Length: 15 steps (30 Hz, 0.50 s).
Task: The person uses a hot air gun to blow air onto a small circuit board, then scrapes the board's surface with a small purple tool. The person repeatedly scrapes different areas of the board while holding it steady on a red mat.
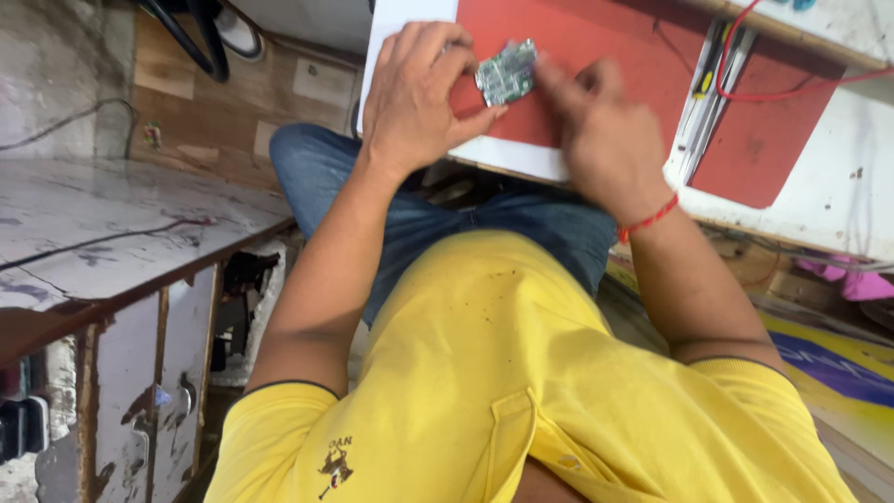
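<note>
Left hand [414,93] pinches the small green circuit board [506,73], thumb under, fingers curled over its near edge; board sits on the red mat [596,47]. Right hand [605,135] is on the mat just beside the board, motion-blurred, fingers' spread unclear. Red wire [773,93] crosses the mat's far side.

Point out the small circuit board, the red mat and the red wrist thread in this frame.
circuit board [507,73], head view, middle of its green face.
red mat [596,47], head view, bare area right of the board.
red wrist thread [649,221], head view, on the right wrist.
</note>
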Each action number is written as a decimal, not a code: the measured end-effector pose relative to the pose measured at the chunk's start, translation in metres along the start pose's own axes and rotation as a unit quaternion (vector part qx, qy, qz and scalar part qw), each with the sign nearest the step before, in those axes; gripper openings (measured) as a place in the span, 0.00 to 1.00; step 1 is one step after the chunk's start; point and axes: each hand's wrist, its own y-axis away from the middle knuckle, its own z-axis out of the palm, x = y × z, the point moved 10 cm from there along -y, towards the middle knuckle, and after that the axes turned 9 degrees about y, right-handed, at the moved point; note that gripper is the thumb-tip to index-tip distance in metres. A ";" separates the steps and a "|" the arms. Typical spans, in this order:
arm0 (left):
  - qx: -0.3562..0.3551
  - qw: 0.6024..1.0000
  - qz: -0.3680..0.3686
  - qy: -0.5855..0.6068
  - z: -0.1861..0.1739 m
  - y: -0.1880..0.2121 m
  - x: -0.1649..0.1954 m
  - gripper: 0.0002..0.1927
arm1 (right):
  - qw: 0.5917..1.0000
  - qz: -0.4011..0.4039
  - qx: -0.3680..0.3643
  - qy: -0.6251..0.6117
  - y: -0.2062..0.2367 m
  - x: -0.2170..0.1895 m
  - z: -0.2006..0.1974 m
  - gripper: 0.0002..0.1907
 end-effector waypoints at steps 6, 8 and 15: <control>-0.004 1.000 -0.019 0.004 0.000 -0.003 -0.001 0.22 | 0.999 0.043 -0.020 0.007 -0.005 0.009 0.000 0.25; -0.002 1.000 -0.009 0.002 0.000 -0.003 0.001 0.22 | 0.999 -0.018 -0.043 -0.025 -0.006 -0.003 0.005 0.27; 0.003 1.000 -0.011 0.013 -0.001 -0.002 -0.003 0.22 | 0.998 0.049 -0.034 -0.006 -0.007 0.005 0.004 0.21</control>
